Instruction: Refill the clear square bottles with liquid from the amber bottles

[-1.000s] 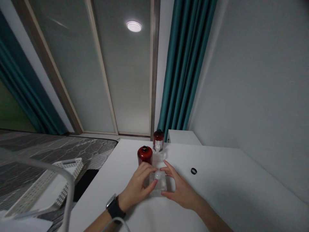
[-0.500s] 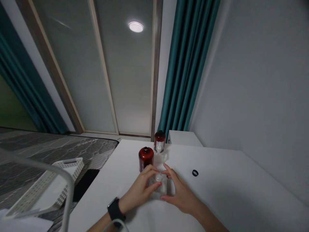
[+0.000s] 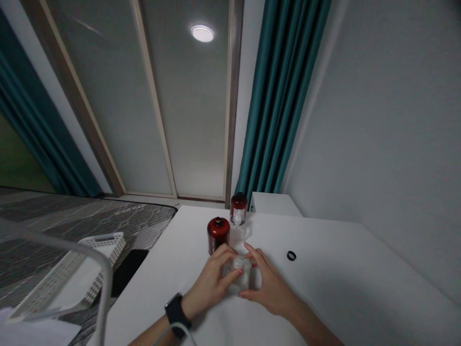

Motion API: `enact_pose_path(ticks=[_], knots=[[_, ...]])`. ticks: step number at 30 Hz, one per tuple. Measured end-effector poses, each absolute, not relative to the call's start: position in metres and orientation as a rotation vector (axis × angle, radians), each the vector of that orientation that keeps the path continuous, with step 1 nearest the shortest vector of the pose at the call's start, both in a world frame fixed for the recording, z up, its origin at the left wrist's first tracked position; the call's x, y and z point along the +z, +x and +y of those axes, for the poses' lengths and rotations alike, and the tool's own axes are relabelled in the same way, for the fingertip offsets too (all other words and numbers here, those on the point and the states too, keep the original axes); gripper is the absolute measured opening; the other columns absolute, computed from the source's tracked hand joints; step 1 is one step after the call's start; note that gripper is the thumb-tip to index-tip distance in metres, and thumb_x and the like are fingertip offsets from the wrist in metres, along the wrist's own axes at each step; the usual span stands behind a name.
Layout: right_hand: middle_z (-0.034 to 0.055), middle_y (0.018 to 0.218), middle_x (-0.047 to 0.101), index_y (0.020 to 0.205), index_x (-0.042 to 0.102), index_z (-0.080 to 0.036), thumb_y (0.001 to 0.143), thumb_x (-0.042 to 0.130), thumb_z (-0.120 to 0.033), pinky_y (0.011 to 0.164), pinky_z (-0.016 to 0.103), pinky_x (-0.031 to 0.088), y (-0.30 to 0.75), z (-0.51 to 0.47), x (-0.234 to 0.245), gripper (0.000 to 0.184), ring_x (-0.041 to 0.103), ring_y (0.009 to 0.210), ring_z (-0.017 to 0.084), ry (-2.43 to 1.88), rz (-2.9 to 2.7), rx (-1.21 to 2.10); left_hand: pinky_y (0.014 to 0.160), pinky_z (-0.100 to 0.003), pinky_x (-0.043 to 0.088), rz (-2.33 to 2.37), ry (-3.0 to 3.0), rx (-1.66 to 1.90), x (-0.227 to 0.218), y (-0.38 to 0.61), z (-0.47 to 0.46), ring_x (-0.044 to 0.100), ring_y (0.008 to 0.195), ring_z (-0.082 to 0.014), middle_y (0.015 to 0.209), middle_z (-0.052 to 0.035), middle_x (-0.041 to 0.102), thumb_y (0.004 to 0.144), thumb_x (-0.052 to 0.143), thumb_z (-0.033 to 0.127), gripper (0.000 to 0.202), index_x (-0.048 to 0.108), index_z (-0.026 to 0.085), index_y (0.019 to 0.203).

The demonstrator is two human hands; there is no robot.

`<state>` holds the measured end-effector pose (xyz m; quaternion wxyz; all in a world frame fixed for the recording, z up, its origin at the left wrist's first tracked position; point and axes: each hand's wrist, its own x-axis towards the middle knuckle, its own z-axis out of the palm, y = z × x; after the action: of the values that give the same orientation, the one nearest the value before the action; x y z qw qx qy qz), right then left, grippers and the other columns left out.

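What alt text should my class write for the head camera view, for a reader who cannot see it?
A left hand and right hand cup a clear square plastic object on a white table. A dark red bottle and a second one stand behind it, and a small black ring lies to the right.

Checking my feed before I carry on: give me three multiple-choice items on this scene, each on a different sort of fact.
1. Where is the black ring?
A) In the white basket
B) On the tabletop, right of the hands
C) Between the bottles

2. How many dark red bottles stand on the white table?
A) One
B) Two
C) Three

3. How do the left hand and right hand relate to the clear square container?
A) Only the right touches it
B) Neither touches it
C) Both touch it

1: B, it lies beyond the right hand.
2: B, the farther bottle stands behind the nearer.
3: C, fingers of both press its sides.
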<state>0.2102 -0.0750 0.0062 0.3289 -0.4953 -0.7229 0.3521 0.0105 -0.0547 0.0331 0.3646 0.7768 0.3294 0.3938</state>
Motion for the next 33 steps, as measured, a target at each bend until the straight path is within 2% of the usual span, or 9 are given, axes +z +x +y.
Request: enact_pose_path(ticks=[5,10,15,21,23,25,27,29,33], knots=[[0.0087,0.135,0.049,0.153,0.029,-0.031,0.059,0.089,-0.02,0.111,0.049,0.039,0.207,-0.075,0.003,0.112,0.051,0.124,0.029,-1.318,-1.914,0.869,0.083,-0.033,0.045,0.987,1.946,1.079,0.025,0.015,-0.05,0.059,0.092,-0.0223,0.094,-0.0036,0.059,0.085,0.073,0.034,0.027,0.051,0.02,0.075],[0.0085,0.132,0.049,0.155,0.025,-0.03,0.062,0.086,-0.019,0.11,0.046,0.04,0.21,-0.074,0.006,0.112,0.051,0.123,0.028,-1.253,-1.931,0.899,0.085,-0.033,0.045,0.887,2.031,0.959,0.025,0.001,-0.044,0.059,0.096,-0.023,0.101,-0.0043,0.06,0.08,0.079,0.038,0.032,0.053,0.02,0.082],[0.0066,0.129,0.051,0.155,0.023,-0.031,0.065,0.082,-0.016,0.111,0.045,0.038,0.217,-0.073,0.012,0.109,0.052,0.121,0.025,-1.223,-1.942,0.94,0.092,-0.034,0.044,0.81,2.057,0.907,0.028,-0.008,-0.042,0.057,0.108,-0.0245,0.112,-0.0066,0.058,0.078,0.081,0.031,0.033,0.05,0.021,0.082],[0.0061,0.129,0.05,0.151,0.032,-0.03,0.065,0.078,-0.012,0.11,0.044,0.039,0.222,-0.073,0.025,0.099,0.052,0.12,0.025,-1.206,-1.969,0.982,0.091,-0.037,0.047,0.838,1.981,0.908,0.024,-0.008,-0.042,0.058,0.104,-0.0235,0.112,-0.0068,0.058,0.074,0.08,0.027,0.042,0.042,0.022,0.092],[0.006,0.127,0.052,0.143,0.043,-0.028,0.067,0.075,-0.011,0.107,0.043,0.042,0.222,-0.072,0.027,0.084,0.053,0.118,0.025,-1.168,-1.961,0.97,0.096,-0.041,0.047,0.84,1.948,0.913,0.021,-0.009,-0.041,0.058,0.108,-0.0252,0.114,-0.0076,0.057,0.073,0.082,0.027,0.047,0.043,0.022,0.1],[0.0059,0.121,0.054,0.125,0.054,-0.025,0.071,0.069,-0.011,0.102,0.041,0.046,0.22,-0.071,0.025,0.058,0.054,0.113,0.024,-1.133,-1.893,0.903,0.103,-0.045,0.045,0.82,1.906,0.907,0.018,-0.009,-0.04,0.058,0.114,-0.0275,0.117,-0.0087,0.057,0.071,0.084,0.025,0.06,0.043,0.022,0.115],[0.0051,0.113,0.055,0.112,0.057,-0.024,0.075,0.064,-0.013,0.098,0.039,0.047,0.215,-0.069,0.021,0.039,0.056,0.108,0.024,-1.131,-1.789,0.81,0.108,-0.048,0.042,0.802,1.88,0.895,0.017,-0.01,-0.038,0.057,0.118,-0.0292,0.122,-0.0102,0.056,0.069,0.086,0.024,0.075,0.04,0.023,0.128],[0.0036,0.106,0.055,0.112,0.055,-0.024,0.075,0.064,-0.015,0.097,0.039,0.047,0.208,-0.069,0.017,0.039,0.056,0.103,0.023,-1.143,-1.713,0.757,0.111,-0.05,0.041,0.798,1.88,0.887,0.016,-0.01,-0.038,0.057,0.121,-0.0303,0.126,-0.0117,0.056,0.068,0.088,0.025,0.083,0.038,0.023,0.134],[0.0024,0.104,0.057,0.127,0.051,-0.025,0.074,0.066,-0.016,0.1,0.04,0.045,0.198,-0.072,0.012,0.056,0.058,0.104,0.023,-1.158,-1.699,0.803,0.112,-0.05,0.041,0.799,1.899,0.887,0.013,-0.01,-0.038,0.055,0.124,-0.03,0.134,-0.0118,0.054,0.07,0.087,0.025,0.082,0.041,0.024,0.138]])
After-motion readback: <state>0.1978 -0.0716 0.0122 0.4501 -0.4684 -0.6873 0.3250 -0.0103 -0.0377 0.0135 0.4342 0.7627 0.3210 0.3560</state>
